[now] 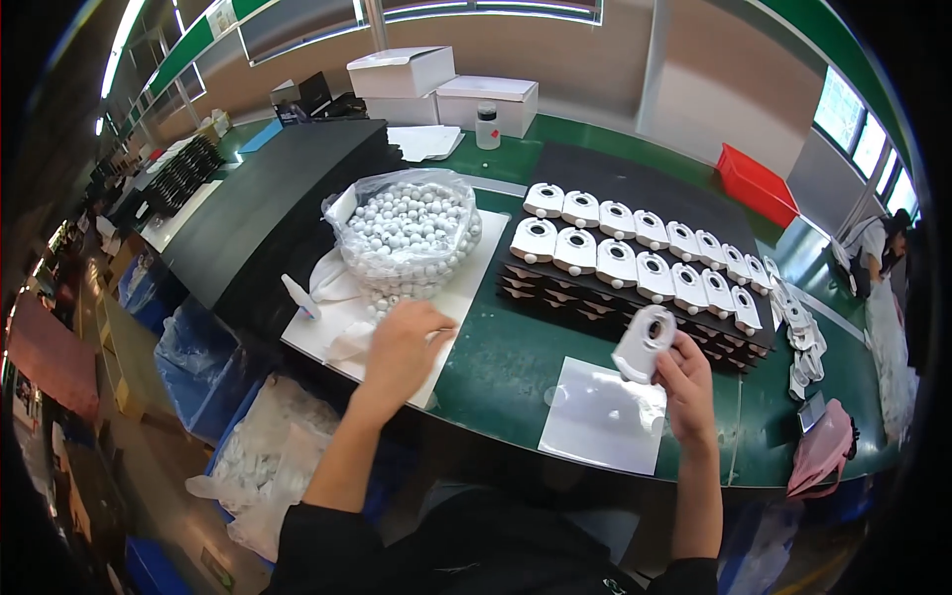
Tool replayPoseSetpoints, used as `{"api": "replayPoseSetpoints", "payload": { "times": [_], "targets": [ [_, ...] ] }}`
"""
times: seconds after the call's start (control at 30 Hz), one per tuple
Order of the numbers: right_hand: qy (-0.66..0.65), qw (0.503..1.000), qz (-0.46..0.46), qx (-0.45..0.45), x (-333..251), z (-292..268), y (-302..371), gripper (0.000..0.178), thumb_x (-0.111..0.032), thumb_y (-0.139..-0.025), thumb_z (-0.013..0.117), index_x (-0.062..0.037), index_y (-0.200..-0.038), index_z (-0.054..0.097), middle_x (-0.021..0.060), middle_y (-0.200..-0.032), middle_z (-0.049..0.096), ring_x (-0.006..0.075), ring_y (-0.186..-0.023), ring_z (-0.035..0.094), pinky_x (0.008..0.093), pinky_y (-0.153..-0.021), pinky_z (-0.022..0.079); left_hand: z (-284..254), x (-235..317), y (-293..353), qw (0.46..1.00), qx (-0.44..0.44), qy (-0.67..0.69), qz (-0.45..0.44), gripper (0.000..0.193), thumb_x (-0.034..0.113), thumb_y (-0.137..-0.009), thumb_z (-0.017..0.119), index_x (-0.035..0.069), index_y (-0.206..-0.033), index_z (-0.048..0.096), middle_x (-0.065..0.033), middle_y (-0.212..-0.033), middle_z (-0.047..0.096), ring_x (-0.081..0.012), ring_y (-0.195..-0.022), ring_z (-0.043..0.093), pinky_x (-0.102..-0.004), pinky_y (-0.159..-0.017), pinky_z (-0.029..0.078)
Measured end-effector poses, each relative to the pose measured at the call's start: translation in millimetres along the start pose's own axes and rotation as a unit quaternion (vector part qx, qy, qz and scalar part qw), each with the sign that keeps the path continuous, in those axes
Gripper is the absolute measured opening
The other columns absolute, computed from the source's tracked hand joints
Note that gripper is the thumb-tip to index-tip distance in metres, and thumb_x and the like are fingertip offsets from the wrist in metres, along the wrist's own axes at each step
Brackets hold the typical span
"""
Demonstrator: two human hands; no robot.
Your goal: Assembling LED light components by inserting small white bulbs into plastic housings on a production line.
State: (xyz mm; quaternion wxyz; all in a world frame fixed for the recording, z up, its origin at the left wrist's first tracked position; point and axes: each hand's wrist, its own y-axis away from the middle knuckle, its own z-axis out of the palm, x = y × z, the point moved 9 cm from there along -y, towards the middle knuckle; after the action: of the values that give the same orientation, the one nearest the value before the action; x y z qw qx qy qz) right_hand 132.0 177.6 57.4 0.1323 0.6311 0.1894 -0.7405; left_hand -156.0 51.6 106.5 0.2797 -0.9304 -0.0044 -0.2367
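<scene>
My right hand [686, 385] grips a flat white plastic housing [643, 347] with a round hole in it, tilted above a white sheet [603, 416] at the table's front edge. My left hand [405, 342] is over the front of a white board [436, 372], its fingers bent together; what they hold, if anything, is hidden. Just beyond it stands a clear plastic bag [461, 203] full of small white balls [402, 220]. Two rows of similar white housings [617, 260] lie on a stack of black trays [595, 297], most with a white ball at the front end.
To the left rises a tall stack of black sheets [268, 198], with a small white bottle [297, 296] by the bag. White boxes [402, 74], a clear jar [488, 127] and a red bin [756, 183] stand behind. More white housings [801, 332] and a pink bag [825, 451] lie right.
</scene>
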Motion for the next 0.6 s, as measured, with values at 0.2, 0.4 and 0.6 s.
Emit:
{"api": "replayPoseSetpoints", "payload": {
  "times": [0.2, 0.4, 0.6],
  "targets": [
    [-0.062, 0.994, 0.051, -0.070, 29.2, 68.0, -27.9, 0.043, -0.007, -0.084, 0.052, -0.0025, -0.124, 0.036, 0.0085, -0.087, 0.062, 0.0120, -0.071, 0.058, 0.0233, -0.060, 0.044, -1.0, -56.8, 44.3, 0.994, -0.033, -0.103, -0.009, 0.008, 0.010, -0.069, 0.066, 0.003, -0.073, 0.064, -0.0076, -0.068, 0.057, -0.0256, -0.075, 0.051, -0.0346, -0.067, 0.041],
    [-0.060, 0.981, 0.170, -0.074, 57.4, 109.3, -39.1, 0.046, -0.011, -0.082, 0.059, -0.0010, -0.124, 0.043, 0.0023, -0.077, 0.058, 0.0054, -0.063, 0.051, 0.0185, -0.055, 0.042, -14.1, -23.6, 26.3, 0.990, 0.112, 0.067, -0.051, 0.008, 0.002, -0.066, 0.067, 0.002, -0.071, 0.061, -0.0086, -0.069, 0.057, -0.0235, -0.073, 0.051, -0.0315, -0.066, 0.039],
    [-0.022, 0.979, 0.186, -0.085, 64.7, 129.1, -42.9, 0.049, -0.013, -0.080, 0.063, 0.0033, -0.122, 0.043, 0.0024, -0.069, 0.057, 0.0056, -0.059, 0.051, 0.0187, -0.052, 0.042, -1.7, 44.7, 10.4, 0.990, 0.101, 0.080, 0.055, 0.011, 0.001, -0.064, 0.069, 0.004, -0.073, 0.063, -0.0063, -0.072, 0.058, -0.0232, -0.072, 0.051, -0.0314, -0.063, 0.041]
  ]
}}
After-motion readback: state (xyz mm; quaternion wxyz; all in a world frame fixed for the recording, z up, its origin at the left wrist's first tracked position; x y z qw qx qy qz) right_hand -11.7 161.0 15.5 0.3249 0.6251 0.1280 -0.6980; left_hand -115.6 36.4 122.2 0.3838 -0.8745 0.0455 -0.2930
